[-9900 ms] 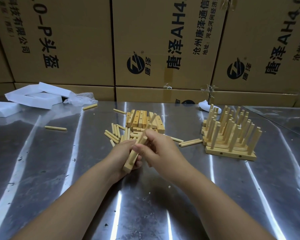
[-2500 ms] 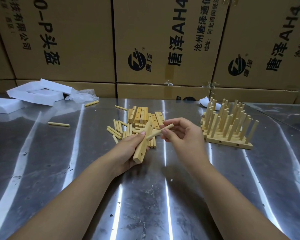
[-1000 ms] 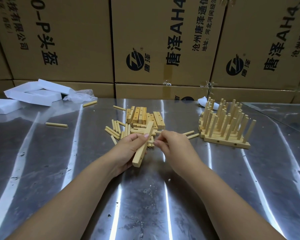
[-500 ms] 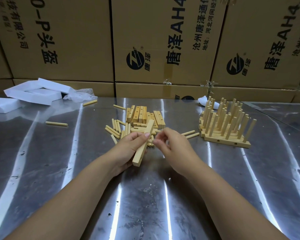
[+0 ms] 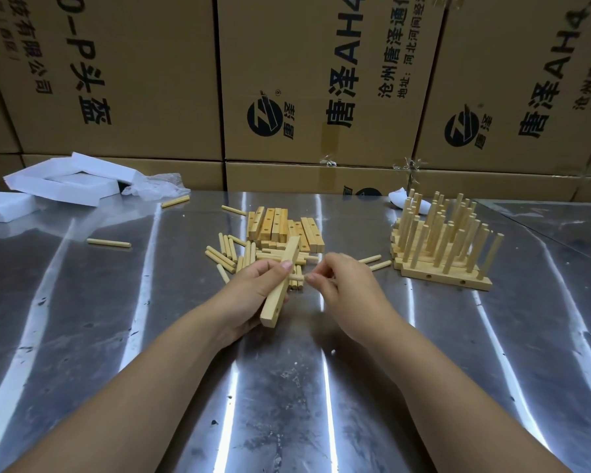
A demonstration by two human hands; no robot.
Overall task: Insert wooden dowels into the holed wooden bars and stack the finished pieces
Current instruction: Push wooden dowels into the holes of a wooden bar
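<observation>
My left hand (image 5: 253, 288) grips a holed wooden bar (image 5: 280, 285), tilted with its far end up, above the metal table (image 5: 151, 336). A short dowel (image 5: 297, 277) sticks out of the bar's right side. My right hand (image 5: 342, 285) pinches that dowel's outer end with curled fingertips. Behind the hands lies a pile of holed bars (image 5: 280, 228) with loose dowels (image 5: 226, 254) beside and under it. To the right stands the stack of finished pieces (image 5: 440, 247), its dowels pointing up.
Stray dowels lie at the left (image 5: 109, 243), near the back (image 5: 175, 201) and by the stack (image 5: 372, 262). White foam pieces (image 5: 65, 182) and a plastic bag (image 5: 157, 189) sit at the back left. Cardboard boxes (image 5: 321, 80) wall the far edge.
My right hand brought a dowel to the bar's side and pushed it in. It has now drawn slightly right, so a short stub shows. The left hand kept the bar still.
</observation>
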